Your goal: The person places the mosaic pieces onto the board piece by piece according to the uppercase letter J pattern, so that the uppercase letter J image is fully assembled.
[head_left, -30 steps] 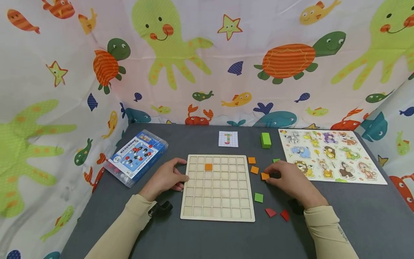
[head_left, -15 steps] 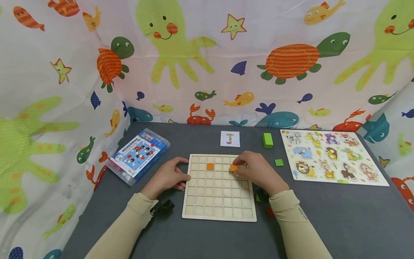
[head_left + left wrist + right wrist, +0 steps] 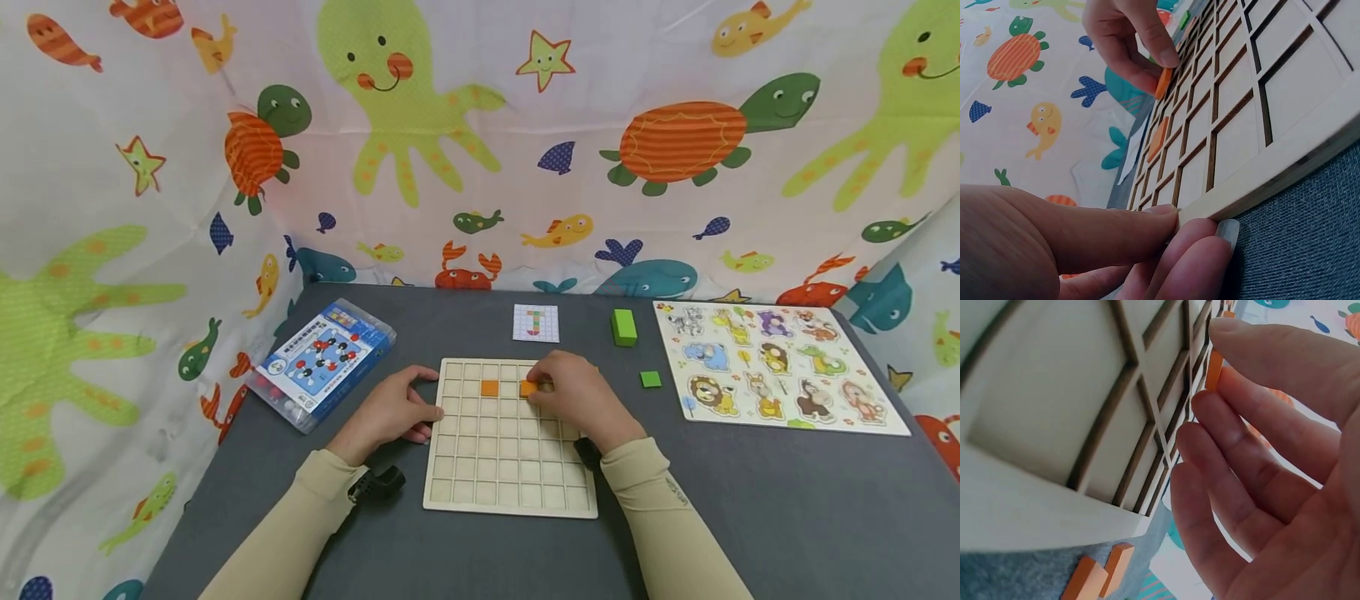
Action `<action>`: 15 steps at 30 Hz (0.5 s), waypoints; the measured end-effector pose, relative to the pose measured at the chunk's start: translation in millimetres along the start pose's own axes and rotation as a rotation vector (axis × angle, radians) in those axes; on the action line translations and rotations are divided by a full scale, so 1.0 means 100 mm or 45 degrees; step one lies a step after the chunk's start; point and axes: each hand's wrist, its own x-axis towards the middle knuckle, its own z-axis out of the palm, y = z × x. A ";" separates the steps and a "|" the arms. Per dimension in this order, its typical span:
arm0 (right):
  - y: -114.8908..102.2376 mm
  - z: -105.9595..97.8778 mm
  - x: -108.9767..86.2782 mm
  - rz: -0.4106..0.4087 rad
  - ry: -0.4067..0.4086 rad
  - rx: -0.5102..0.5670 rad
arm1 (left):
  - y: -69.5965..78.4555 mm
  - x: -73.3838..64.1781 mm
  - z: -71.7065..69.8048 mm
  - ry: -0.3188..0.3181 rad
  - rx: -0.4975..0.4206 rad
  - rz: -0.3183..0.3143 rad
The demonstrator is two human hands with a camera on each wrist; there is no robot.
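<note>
A wooden grid board lies on the dark table between the hands. My left hand pinches its left edge, thumb on the rim and fingers at the side in the left wrist view. Over the upper part of the board, my right hand pinches an orange square tile between thumb and fingers; it looks tilted in the left wrist view. Another orange tile sits in a cell in the second row. Two more orange tiles lie beside the board in the right wrist view, hidden in the head view.
A card with a coloured grid pattern lies behind the board. To the right are a green block, a green tile and an animal puzzle board. A boxed set stands left; a patterned curtain surrounds the table.
My right hand has carried the orange tile leftward from the table onto the area over the board. The left hand keeps its hold on the board's edge.
</note>
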 end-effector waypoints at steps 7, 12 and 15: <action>0.01 0.04 0.00 -0.012 0.023 -0.030 | -0.01 0.00 0.02 -0.004 0.002 -0.009; 0.02 0.05 0.01 -0.015 0.022 -0.038 | 0.00 0.00 0.01 -0.001 0.007 0.001; 0.02 0.04 0.02 -0.035 0.032 -0.039 | 0.01 0.00 0.00 0.002 0.011 0.006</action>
